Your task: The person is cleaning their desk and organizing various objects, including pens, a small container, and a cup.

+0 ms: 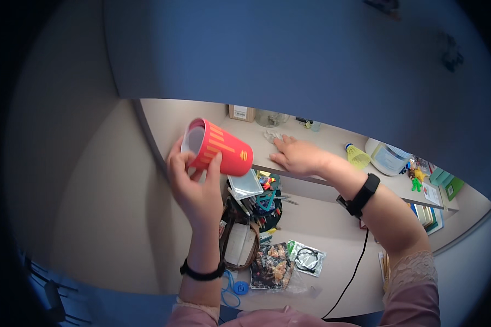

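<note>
My left hand (196, 180) grips a red paper cup (231, 153) with yellow stripes, tilted so that its mouth faces left. A pale inner surface shows inside it. Over on the shelf (257, 157), my right hand (296, 155) rests palm down with its fingers apart. Its fingertips meet a crumpled white tissue (271, 135) lying on the shelf surface. Behind the tissue stand a glass jar (269, 118) and a brown box with a label (241, 113). A yellow shuttlecock (356, 156) lies to the right of my right forearm.
A blue panel (270, 53) overhangs the shelf. Below, the desk (331, 249) holds a pen organizer (266, 204), a wicker basket (255, 245), a dark printed packet (272, 265), and a bagged cable (307, 259). A black cord (354, 278) crosses it. Small figures (416, 175) stand at the shelf's right.
</note>
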The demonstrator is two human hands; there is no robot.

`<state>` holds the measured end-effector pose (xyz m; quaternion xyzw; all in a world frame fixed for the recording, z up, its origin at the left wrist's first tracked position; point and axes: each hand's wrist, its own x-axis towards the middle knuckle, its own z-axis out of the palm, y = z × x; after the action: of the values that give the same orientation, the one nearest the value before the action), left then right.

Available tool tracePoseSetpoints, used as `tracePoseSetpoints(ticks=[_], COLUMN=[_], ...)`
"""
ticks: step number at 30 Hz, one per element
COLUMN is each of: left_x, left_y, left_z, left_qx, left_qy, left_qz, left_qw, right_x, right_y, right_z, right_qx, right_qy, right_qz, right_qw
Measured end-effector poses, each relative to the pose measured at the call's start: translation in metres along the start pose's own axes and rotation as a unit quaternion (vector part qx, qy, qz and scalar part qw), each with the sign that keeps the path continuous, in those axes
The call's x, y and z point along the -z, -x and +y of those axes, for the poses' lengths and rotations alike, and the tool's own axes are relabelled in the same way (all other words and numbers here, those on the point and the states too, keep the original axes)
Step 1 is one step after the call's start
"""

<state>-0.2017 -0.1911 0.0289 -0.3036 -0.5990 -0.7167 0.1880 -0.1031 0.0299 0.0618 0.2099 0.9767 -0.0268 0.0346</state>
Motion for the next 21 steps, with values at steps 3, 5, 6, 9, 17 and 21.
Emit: tracePoseSetpoints(ticks=[3, 5, 6, 9, 17, 21], left_x=[0.019, 0.029, 0.031, 0.031, 0.035, 0.038], left_y=[0.030, 0.043, 0.047, 0.052, 0.051, 0.051], left_z=[-0.006, -0.008, -0.014, -0.021, -0.034, -0.035], left_qx=[0.033, 0.060, 0.052, 0.060, 0.049, 0.057], left_qy=[0.028, 0.010, 0.015, 0.013, -0.038, -0.037], left_qz=[0.000, -0.042, -0.066, -0.104, -0.101, -0.102], left_qw=[0.999, 0.997, 0.996, 0.993, 0.993, 0.992], right_x=[0.006, 0.011, 0.015, 0.018, 0.016, 0.016], right_y=[-0.019, -0.033, -0.039, -0.060, -0.098, -0.087], right_z=[-0.002, -0.011, -0.015, -0.031, -0.071, -0.087], right_qx=[0.007, 0.012, 0.013, 0.021, 0.104, 0.107], right_qy=[0.003, 0.004, 0.005, 0.002, -0.005, 0.013], right_qz=[-0.032, -0.054, -0.060, -0.072, -0.059, -0.061], right_qw=[0.999, 0.998, 0.998, 0.997, 0.993, 0.992])
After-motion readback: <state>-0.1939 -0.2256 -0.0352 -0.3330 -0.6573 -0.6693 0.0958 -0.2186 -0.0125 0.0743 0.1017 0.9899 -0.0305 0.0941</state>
